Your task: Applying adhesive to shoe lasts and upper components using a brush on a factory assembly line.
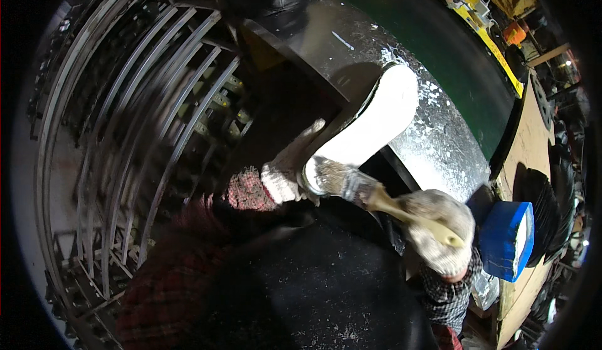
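Observation:
A white shoe sole (pixel 376 115) with a dark edge is tilted above the worktop, its broad face turned up. My left hand (pixel 285 177), in a pale knit glove, grips it near the lower end. The fingers are partly hidden behind the sole. My right hand (pixel 444 209), also gloved, is closed around the light handle of a flat paintbrush (pixel 390 204). The brush's bristles touch the sole's lower end, close to my left hand. Beside my right wrist stands a blue tub (pixel 501 237) with something white inside.
A scuffed metal worktop (pixel 433 156) spattered with white lies beyond the sole, with a dark green surface (pixel 414 18) past it. To the left stands a rack of metal bars (pixel 182 124). Black items (pixel 539 206) are stacked at right. A dark apron (pixel 326 275) covers my lap.

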The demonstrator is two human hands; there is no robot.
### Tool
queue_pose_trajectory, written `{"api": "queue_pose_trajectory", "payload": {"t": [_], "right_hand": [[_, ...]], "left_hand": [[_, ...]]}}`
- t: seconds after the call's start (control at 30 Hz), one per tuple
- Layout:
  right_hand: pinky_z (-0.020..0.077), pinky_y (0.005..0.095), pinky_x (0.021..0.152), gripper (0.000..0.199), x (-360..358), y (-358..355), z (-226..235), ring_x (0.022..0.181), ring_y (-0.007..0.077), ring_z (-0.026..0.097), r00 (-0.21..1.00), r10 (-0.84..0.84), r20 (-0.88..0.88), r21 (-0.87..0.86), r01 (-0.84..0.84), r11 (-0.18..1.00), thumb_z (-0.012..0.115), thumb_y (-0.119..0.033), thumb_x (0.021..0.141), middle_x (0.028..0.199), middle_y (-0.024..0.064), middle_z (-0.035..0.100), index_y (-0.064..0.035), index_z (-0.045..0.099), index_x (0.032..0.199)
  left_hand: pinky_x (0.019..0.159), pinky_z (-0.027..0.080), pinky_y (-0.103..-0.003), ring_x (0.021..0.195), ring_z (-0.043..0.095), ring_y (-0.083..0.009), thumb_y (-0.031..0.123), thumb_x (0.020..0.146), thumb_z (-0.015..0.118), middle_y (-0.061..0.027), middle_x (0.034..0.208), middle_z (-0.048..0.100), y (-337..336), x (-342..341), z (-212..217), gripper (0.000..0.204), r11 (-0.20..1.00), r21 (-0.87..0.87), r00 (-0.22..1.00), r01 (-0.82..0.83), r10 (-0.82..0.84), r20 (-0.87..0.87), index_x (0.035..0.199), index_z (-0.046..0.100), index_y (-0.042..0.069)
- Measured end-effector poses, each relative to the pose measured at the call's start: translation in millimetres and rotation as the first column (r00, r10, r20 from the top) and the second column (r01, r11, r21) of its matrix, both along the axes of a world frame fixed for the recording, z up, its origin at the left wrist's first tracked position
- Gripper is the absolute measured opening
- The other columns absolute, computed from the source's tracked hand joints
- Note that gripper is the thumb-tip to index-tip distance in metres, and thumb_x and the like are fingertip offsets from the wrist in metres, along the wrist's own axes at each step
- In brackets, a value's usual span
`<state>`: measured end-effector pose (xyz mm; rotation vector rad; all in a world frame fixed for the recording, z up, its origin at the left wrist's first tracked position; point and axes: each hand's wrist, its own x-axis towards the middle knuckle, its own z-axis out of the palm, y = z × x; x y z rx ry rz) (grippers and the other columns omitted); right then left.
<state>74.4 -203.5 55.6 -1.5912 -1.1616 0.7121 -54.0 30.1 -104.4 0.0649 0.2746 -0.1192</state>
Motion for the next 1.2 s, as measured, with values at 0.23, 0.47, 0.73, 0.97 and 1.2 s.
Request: {"api": "queue_pose_trajectory", "payload": {"t": [0.23,0.47,0.73,0.97,1.2], "right_hand": [[0.0473,0.0248,0.073,0.021,84.4,1.8,-47.8,0.079,0.0129,0.060,0.730,-0.682,-0.045,0.141,0.680,0.719,0.059,-0.013,0.091,0.086,0.0077,0.063,0.0037,0.060,0.104],[0.0502,0.0356,0.062,0.039,20.4,26.3,-17.4,0.076,0.0290,0.061,0.573,-0.138,0.808,0.138,0.044,0.990,0.072,0.008,0.064,0.089,0.0149,0.060,-0.0013,0.064,0.101],[0.0508,0.0375,0.060,0.038,9.2,14.4,-0.3,0.075,0.0311,0.062,0.604,-0.285,0.744,0.246,0.149,0.958,0.075,0.002,0.064,0.088,0.0149,0.063,-0.0064,0.064,0.099],[0.0494,0.0367,0.063,0.036,13.9,-41.5,-24.9,0.075,0.0298,0.063,0.649,-0.439,0.622,0.175,0.431,0.885,0.070,0.003,0.067,0.089,0.0134,0.063,-0.0078,0.064,0.100],[0.0503,0.0366,0.068,0.033,23.5,-33.0,-29.2,0.080,0.0295,0.063,0.727,-0.413,0.548,0.148,0.402,0.904,0.073,-0.003,0.070,0.090,0.0127,0.063,-0.0061,0.066,0.101]], "left_hand": [[0.065,0.054,-0.057,0.085,0.062,-0.0479,0.068,0.085,0.044,-0.0338,0.111,0.056,18.1,-24.1,-15.5,0.076,0.933,-0.283,0.974,0.223,-0.203,0.100,0.135,0.043,0.010],[0.064,0.056,-0.054,0.083,0.065,-0.0393,0.052,0.093,0.043,-0.0198,0.105,0.063,25.2,-14.1,9.3,0.054,0.999,-0.031,0.997,-0.024,0.026,0.069,0.134,0.044,0.016],[0.090,0.050,-0.048,0.111,0.053,-0.0264,0.026,0.093,0.057,-0.0162,0.118,0.054,82.4,103.6,89.1,0.040,0.841,0.362,0.912,-0.402,0.402,0.079,0.122,0.048,0.001],[0.102,0.039,-0.042,0.118,0.049,-0.0311,0.024,0.076,0.074,-0.0177,0.123,0.051,116.1,79.6,197.2,0.065,-0.998,0.056,0.775,0.016,0.048,0.630,0.129,0.044,0.003],[0.086,0.043,-0.042,0.098,0.055,-0.0298,0.031,0.068,0.074,-0.0100,0.100,0.062,192.1,64.6,176.2,0.042,-0.934,0.024,0.879,0.355,0.343,0.332,0.104,0.067,0.011]]}}
